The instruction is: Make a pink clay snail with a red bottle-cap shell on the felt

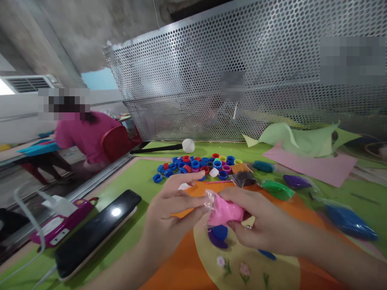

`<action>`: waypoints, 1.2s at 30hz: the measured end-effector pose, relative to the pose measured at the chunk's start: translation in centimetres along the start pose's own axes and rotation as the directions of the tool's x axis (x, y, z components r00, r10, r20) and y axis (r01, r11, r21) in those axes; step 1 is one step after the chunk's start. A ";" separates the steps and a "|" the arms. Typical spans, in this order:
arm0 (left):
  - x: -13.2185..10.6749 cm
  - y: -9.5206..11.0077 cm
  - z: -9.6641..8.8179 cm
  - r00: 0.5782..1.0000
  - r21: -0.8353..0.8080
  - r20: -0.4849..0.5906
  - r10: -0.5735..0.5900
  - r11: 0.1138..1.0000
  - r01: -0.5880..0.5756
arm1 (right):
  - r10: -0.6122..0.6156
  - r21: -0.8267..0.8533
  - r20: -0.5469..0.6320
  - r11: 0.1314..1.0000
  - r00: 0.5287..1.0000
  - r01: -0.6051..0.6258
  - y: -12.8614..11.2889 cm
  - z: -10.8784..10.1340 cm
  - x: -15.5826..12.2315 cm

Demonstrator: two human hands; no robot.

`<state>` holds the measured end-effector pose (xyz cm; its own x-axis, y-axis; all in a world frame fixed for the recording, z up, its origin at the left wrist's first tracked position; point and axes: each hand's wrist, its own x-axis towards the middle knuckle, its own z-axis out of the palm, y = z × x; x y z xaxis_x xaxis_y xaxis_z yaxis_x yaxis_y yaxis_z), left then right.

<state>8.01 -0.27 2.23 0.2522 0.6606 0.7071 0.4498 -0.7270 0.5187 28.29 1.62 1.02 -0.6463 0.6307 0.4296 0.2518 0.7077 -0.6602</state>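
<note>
Between both hands is a clear plastic packet of pink modelling clay (226, 210). My right hand (256, 215) wraps its fingers round the clay's right side. My left hand (172, 205) pinches the crinkled plastic end between thumb and fingers, its index finger stretched out above. Below the packet lies an orange sheet (172, 262) with a pale yellow shape (256, 266) on it. That shape bears small flowers (221, 262), a blue disc (219, 232) and a purple curved piece (216, 241), partly covered by the packet.
Behind my hands lie several bottle caps (195, 164). Packets of green clay (278, 189), blue clay (352, 221) and purple clay (296, 181) sit at right. A phone (96, 233) and a magenta power strip (62, 223) lie left. A perforated metal panel (187, 88) stands behind; a person (87, 137) sits at left.
</note>
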 end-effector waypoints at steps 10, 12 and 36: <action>-0.1 -0.2 0.1 0.990 0.105 0.031 0.137 0.985 -0.139 | 0.003 0.011 0.034 1.000 0.999 -0.003 0.2 0.1 -0.2; -0.1 -0.2 0.1 0.987 0.108 0.039 0.153 0.982 -0.157 | 0.034 0.012 0.039 0.999 0.999 -0.034 0.0 0.0 -0.1; 0.5 -1.0 -0.3 0.990 0.076 0.117 0.076 0.993 -0.085 | 0.078 -0.011 0.034 0.997 0.996 -0.078 -0.3 -0.2 0.3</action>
<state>7.40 0.75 2.25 0.3839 0.6211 0.6833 0.4910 -0.7640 0.4186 28.21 1.70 1.45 -0.6485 0.6730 0.3557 0.3090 0.6598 -0.6850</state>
